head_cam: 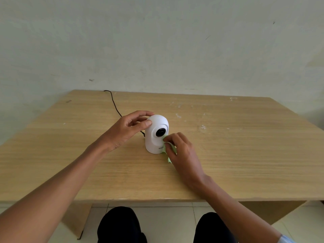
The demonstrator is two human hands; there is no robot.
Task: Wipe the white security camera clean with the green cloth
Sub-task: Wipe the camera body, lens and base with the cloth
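Observation:
The white security camera (155, 137) stands upright in the middle of the wooden table (245, 155), its dark lens facing me. My left hand (125, 130) grips its domed top from the left, thumb on the front and fingers curled round the back. My right hand (182, 153) holds the light green cloth (169, 156) bunched under its fingers and presses it against the camera's lower right side, just below the lens. Most of the cloth is hidden beneath that hand.
A black cable (114, 104) runs from behind the camera to the table's far left edge. A pale wall (157, 41) stands right behind the table. My knees (121, 225) show below the near edge, over a tiled floor.

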